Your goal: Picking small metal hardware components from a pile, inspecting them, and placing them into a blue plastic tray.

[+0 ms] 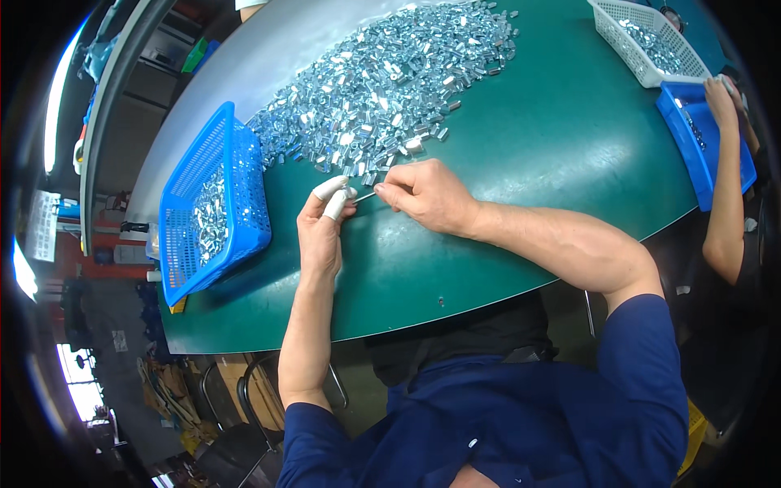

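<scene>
I have the left hand (319, 232) pinching a small metal piece (347, 190) in white finger cots (334, 205); right hand (435, 197) clenches a thin rod (365, 197) toward it. Pile of metal pieces (390, 81) just beyond. Blue perforated basket (255, 199) bounds left; green tabletop (569, 138) leaves room rightward; forearms (561, 244) cross its near edge.

place: workshop | green worktable (569, 138) | heaped small metal parts (382, 73) | blue basket (252, 203) | co-worker's arm (726, 187) alongside
</scene>
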`<state>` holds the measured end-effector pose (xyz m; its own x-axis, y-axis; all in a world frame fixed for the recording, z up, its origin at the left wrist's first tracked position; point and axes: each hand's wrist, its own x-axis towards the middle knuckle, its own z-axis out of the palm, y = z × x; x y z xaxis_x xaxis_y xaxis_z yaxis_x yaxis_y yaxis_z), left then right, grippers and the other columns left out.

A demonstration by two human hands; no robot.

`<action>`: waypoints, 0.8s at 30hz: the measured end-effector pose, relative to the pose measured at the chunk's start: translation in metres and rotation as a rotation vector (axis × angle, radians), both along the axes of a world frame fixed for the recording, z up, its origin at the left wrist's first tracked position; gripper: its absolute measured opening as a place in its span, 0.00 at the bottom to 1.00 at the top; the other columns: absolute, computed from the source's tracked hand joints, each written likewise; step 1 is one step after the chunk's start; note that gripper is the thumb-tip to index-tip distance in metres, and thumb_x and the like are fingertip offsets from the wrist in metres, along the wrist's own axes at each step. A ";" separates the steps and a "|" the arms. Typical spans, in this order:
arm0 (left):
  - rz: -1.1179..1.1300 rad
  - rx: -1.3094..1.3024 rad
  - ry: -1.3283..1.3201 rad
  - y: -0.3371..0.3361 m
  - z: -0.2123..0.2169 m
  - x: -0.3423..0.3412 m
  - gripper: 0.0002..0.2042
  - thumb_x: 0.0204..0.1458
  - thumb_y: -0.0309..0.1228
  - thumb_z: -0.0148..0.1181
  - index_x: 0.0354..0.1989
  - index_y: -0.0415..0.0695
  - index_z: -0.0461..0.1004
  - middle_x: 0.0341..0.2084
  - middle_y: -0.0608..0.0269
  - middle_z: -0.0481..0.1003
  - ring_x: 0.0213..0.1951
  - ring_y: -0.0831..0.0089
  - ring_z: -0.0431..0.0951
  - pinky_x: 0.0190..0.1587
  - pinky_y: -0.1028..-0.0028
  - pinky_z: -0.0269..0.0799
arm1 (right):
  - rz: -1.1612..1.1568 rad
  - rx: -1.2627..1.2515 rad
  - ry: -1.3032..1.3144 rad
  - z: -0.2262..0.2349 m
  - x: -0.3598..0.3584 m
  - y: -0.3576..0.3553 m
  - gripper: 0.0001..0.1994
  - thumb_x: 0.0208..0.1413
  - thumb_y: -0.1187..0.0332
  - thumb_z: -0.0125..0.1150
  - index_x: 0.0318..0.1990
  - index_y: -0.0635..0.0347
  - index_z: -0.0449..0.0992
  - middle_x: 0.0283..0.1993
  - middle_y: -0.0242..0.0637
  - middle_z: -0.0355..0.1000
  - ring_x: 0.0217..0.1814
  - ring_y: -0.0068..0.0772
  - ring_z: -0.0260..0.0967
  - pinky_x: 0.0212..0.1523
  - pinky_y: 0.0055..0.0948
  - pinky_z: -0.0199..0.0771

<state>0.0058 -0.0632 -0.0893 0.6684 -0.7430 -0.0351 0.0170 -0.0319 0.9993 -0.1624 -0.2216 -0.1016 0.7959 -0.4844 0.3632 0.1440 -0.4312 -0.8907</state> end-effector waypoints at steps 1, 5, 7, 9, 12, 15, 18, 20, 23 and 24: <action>-0.014 -0.030 0.065 -0.001 0.000 -0.002 0.13 0.63 0.23 0.62 0.56 0.38 0.79 0.43 0.60 0.83 0.40 0.76 0.81 0.46 0.77 0.77 | 0.001 0.000 0.004 0.000 0.000 0.000 0.15 0.66 0.62 0.62 0.30 0.63 0.81 0.22 0.36 0.76 0.24 0.29 0.72 0.29 0.33 0.71; -0.013 -0.097 0.175 0.002 -0.002 -0.007 0.12 0.62 0.22 0.64 0.54 0.39 0.76 0.41 0.57 0.83 0.40 0.73 0.83 0.46 0.76 0.78 | -0.063 0.060 -0.050 0.004 0.000 0.002 0.13 0.66 0.64 0.62 0.33 0.64 0.82 0.26 0.37 0.78 0.27 0.28 0.73 0.31 0.32 0.72; -0.023 -0.087 0.177 0.002 -0.003 -0.009 0.12 0.62 0.22 0.64 0.52 0.39 0.75 0.40 0.56 0.83 0.40 0.73 0.83 0.46 0.76 0.78 | -0.063 0.105 -0.063 0.004 0.000 0.002 0.12 0.66 0.64 0.62 0.35 0.65 0.82 0.27 0.37 0.78 0.29 0.27 0.74 0.32 0.31 0.72; -0.035 -0.076 0.178 0.002 -0.003 -0.012 0.11 0.61 0.21 0.65 0.51 0.40 0.75 0.40 0.56 0.83 0.39 0.73 0.83 0.46 0.76 0.78 | -0.035 0.166 -0.088 0.001 0.000 0.002 0.11 0.66 0.65 0.63 0.37 0.65 0.83 0.30 0.36 0.79 0.30 0.25 0.74 0.33 0.30 0.73; -0.040 -0.072 0.140 0.003 -0.005 -0.013 0.09 0.61 0.21 0.65 0.48 0.40 0.75 0.39 0.56 0.83 0.39 0.73 0.83 0.45 0.75 0.79 | 0.010 0.202 -0.024 -0.001 0.000 0.001 0.13 0.67 0.63 0.62 0.37 0.65 0.83 0.28 0.33 0.80 0.29 0.22 0.73 0.32 0.28 0.72; -0.076 -0.085 0.102 0.006 -0.006 -0.011 0.09 0.61 0.21 0.65 0.47 0.40 0.75 0.39 0.57 0.83 0.39 0.73 0.83 0.45 0.75 0.79 | 0.051 0.309 0.111 0.011 -0.003 -0.001 0.18 0.67 0.58 0.59 0.31 0.63 0.82 0.24 0.39 0.78 0.27 0.32 0.76 0.32 0.34 0.74; -0.107 -0.091 0.050 0.005 -0.005 -0.015 0.09 0.60 0.21 0.66 0.47 0.40 0.74 0.39 0.58 0.82 0.39 0.72 0.83 0.46 0.74 0.79 | 0.073 0.260 0.144 0.009 -0.003 -0.004 0.21 0.68 0.55 0.57 0.28 0.62 0.82 0.21 0.39 0.77 0.24 0.33 0.76 0.30 0.34 0.73; -0.168 -0.058 0.001 0.004 -0.007 -0.019 0.10 0.59 0.20 0.66 0.47 0.40 0.74 0.40 0.59 0.80 0.40 0.72 0.83 0.47 0.73 0.80 | 0.108 0.190 0.190 0.013 -0.005 -0.003 0.22 0.69 0.55 0.56 0.28 0.62 0.82 0.21 0.39 0.77 0.24 0.33 0.76 0.30 0.34 0.73; -0.184 -0.041 0.022 0.001 -0.003 -0.022 0.10 0.59 0.19 0.67 0.46 0.39 0.73 0.41 0.59 0.79 0.42 0.72 0.83 0.48 0.73 0.80 | 0.147 0.153 0.217 0.009 -0.004 -0.004 0.22 0.70 0.54 0.56 0.29 0.62 0.82 0.21 0.36 0.77 0.24 0.27 0.75 0.28 0.31 0.72; -0.181 -0.042 0.005 0.002 -0.006 -0.023 0.11 0.59 0.22 0.66 0.49 0.39 0.73 0.42 0.59 0.79 0.41 0.71 0.82 0.48 0.71 0.78 | 0.152 0.188 0.198 0.006 -0.003 -0.005 0.23 0.71 0.54 0.58 0.29 0.63 0.82 0.22 0.34 0.77 0.24 0.21 0.73 0.26 0.28 0.71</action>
<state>-0.0169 -0.0615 -0.0949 0.5235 -0.8520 -0.0040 0.0193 0.0072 0.9998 -0.1650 -0.2262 -0.0952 0.9105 -0.3989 0.1090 0.0098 -0.2428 -0.9700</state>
